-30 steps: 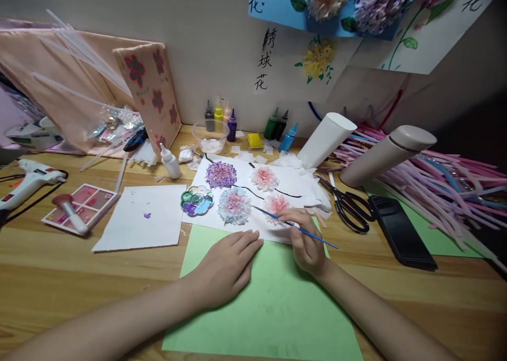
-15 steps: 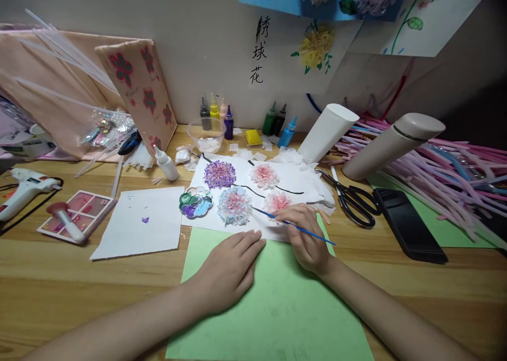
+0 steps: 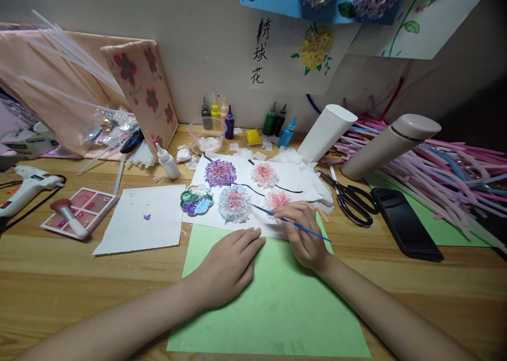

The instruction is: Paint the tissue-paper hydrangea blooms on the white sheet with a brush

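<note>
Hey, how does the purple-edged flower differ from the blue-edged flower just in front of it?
The purple-edged flower has violet tips; the blue-edged flower has pale blue ones. The paintbrush has its tip close beside the blue-edged flower, but farther from the purple-edged flower. Both look ruffled, show pink toward the middle, and lie on the same white sheet.

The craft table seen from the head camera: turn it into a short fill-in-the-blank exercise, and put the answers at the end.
The right hand holds a thin blue ____.
The left hand rests over a large sheet coloured ____.
The white paper beyond it bears ____ fluffy flowers.
Between that paper and the black phone lies a pair of ____.

Missing words: paintbrush; green; four; scissors.
</note>
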A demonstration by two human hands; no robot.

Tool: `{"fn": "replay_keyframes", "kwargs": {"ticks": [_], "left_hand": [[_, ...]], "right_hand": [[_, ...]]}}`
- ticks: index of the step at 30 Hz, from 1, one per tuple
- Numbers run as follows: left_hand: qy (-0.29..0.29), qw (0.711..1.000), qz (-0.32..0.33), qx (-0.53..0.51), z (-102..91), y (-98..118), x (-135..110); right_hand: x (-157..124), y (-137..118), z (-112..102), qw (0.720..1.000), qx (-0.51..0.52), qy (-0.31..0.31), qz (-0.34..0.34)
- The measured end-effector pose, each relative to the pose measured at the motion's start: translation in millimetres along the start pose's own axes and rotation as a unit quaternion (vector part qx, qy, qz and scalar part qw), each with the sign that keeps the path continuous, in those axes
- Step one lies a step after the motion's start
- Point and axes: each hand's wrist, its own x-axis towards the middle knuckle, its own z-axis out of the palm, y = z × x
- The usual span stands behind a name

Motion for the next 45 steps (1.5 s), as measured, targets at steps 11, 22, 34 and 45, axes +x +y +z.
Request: {"fn": "replay_keyframes", "kwargs": {"ticks": [11,22,34,45], "left_hand": [[-0.001,1.000,0.000,0.003,1.9,-0.2,-0.2],[0.011,1.000,0.003,-0.002,3.0,-1.9,-0.4],[0.017,1.000,0.007,-0.004,3.1,-0.9,-1.4],[0.037,0.999,0.014,-0.016,6.0,-1.7,-3.0]], "right_hand": [[-0.8,0.0,0.4,1.000,0.007,0.005,0.014],[-1.4,0.9,-0.1,0.999,0.026,0.014,0.017],[-0.4,0.9,2.2,0.999,0.030,-0.011,0.000],[-1.7,2.6,3.2,1.000,0.018,-0.005,-0.006]]}}
